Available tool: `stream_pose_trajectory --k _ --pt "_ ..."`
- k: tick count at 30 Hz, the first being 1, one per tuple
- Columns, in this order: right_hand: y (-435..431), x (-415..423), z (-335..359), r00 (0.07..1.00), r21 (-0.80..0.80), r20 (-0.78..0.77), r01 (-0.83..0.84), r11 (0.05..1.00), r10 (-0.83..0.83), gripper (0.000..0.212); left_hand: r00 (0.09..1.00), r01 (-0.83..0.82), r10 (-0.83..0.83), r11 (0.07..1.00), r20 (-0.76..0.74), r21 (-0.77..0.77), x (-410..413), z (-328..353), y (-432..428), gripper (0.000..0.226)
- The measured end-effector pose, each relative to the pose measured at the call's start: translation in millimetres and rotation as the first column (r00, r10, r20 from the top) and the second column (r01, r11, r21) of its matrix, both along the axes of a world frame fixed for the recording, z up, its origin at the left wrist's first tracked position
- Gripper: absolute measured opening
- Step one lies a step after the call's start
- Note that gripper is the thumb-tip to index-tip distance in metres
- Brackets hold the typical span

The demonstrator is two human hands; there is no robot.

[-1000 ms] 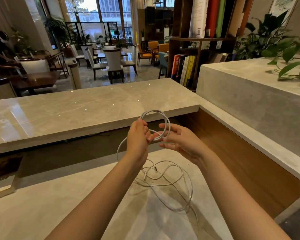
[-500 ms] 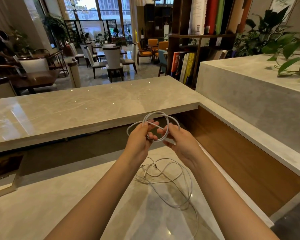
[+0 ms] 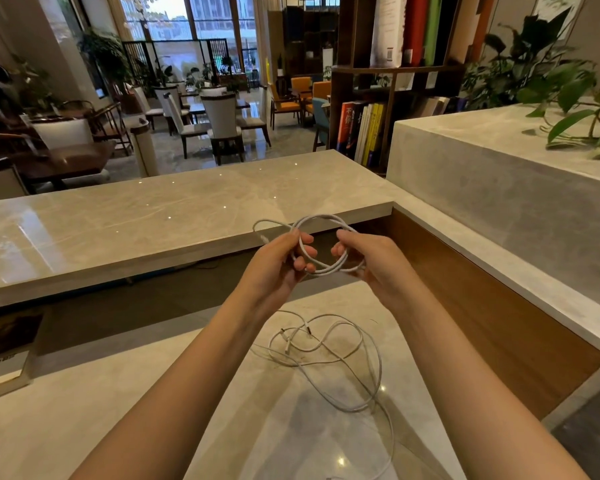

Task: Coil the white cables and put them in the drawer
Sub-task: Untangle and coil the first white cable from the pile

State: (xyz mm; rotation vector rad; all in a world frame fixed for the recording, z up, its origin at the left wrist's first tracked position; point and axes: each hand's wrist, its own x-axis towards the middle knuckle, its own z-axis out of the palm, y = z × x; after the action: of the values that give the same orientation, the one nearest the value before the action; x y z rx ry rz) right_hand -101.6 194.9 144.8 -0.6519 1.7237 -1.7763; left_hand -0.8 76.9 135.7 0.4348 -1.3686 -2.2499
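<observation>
The task looks early: one coil (image 3: 323,216) of white cable is wound and held above the tabletop (image 3: 118,410), at 12 o'clock from a loose tangle (image 3: 380,362) of more white cable lying uncoiled on it. No drawer is in view, so I judge nothing is stowed yet. The left hand (image 3: 278,268) grips the coil's 9 o'clock side with fingers curled through the loops, and the right hand (image 3: 374,261) pinches its 3 o'clock side, thumb on top, both forearms reaching forward side by side.
</observation>
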Motion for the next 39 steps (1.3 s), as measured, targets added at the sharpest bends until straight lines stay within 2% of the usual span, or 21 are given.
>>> stream_pose_trajectory --k 3,6,9,11,13,15,17,19,22,23,25,27,30,34,37,39 --pt "-4 2 2 0.994 0.098 -0.061 0.099 0.990 -0.094 0.024 0.981 0.191 -0.183 0.967 -0.064 0.170 5 6 -2 0.029" --pt "-5 6 0 0.998 0.103 -0.003 0.059 0.993 -0.059 0.021 0.944 0.325 -0.311 0.934 -0.111 0.150 7 7 -3 0.036" --pt "-2 5 -2 0.999 0.075 0.041 0.024 0.997 -0.027 0.019 0.936 0.348 -0.328 0.919 -0.129 0.185 9 7 1 0.037" --pt "0 3 -6 0.998 0.013 0.066 0.010 1.000 -0.011 0.019 0.959 0.280 -0.266 0.939 -0.097 0.200 8 6 1 0.026" --pt "3 3 -8 0.998 -0.041 0.068 -0.007 0.999 0.010 0.019 0.982 0.190 -0.190 0.978 -0.003 0.092 6 4 -2 0.010" --pt "5 3 -9 0.999 -0.058 0.046 -0.019 0.998 0.021 0.020 0.986 0.131 -0.119 0.987 0.113 -0.098 3 4 -3 0.010" --pt "4 4 -10 1.000 -0.054 0.019 -0.009 0.999 0.010 0.022 0.980 0.061 -0.004 0.957 0.198 -0.285 0 1 -3 0.009" --pt "1 5 -11 1.000 -0.040 -0.006 0.023 0.999 -0.024 0.024 0.958 -0.038 0.172 0.868 0.229 -0.494 -3 -3 -3 0.014" --pt "-2 5 -13 0.994 -0.016 -0.002 0.108 0.994 -0.108 0.026 0.928 -0.082 0.329 0.637 0.175 -0.767 -6 -12 -3 0.020" --pt "-4 4 -13 0.991 -0.011 0.014 0.131 0.991 -0.131 0.025 0.925 -0.076 0.345 0.576 0.157 -0.814 -7 -15 -2 0.021" --pt "-8 4 -14 0.988 0.011 0.041 0.150 0.989 -0.151 0.023 0.915 -0.118 0.387 0.529 0.115 -0.841 -8 -21 0 0.025" --pt "-13 4 -16 0.982 0.043 0.057 0.175 0.984 -0.178 0.022 0.883 -0.232 0.467 0.509 0.040 -0.829 -9 -28 1 0.028" --pt "-16 3 -22 0.974 0.073 0.062 0.215 0.974 -0.220 0.022 0.790 -0.431 0.611 0.501 -0.046 -0.751 -8 -34 2 0.034" --pt "-16 7 -29 0.989 0.045 0.054 0.136 0.990 -0.138 0.019 0.703 -0.592 0.711 0.607 0.028 -0.529 -12 -29 -1 0.033" --pt "-14 7 -33 0.971 -0.103 0.221 0.113 0.988 -0.088 0.018 0.738 -0.632 0.671 0.723 0.069 -0.279 -14 -27 -9 0.034" --pt "-12 7 -35 0.953 -0.187 0.300 0.093 0.978 -0.033 0.019 0.770 -0.625 0.635 0.769 0.052 -0.137 -13 -24 -12 0.032"
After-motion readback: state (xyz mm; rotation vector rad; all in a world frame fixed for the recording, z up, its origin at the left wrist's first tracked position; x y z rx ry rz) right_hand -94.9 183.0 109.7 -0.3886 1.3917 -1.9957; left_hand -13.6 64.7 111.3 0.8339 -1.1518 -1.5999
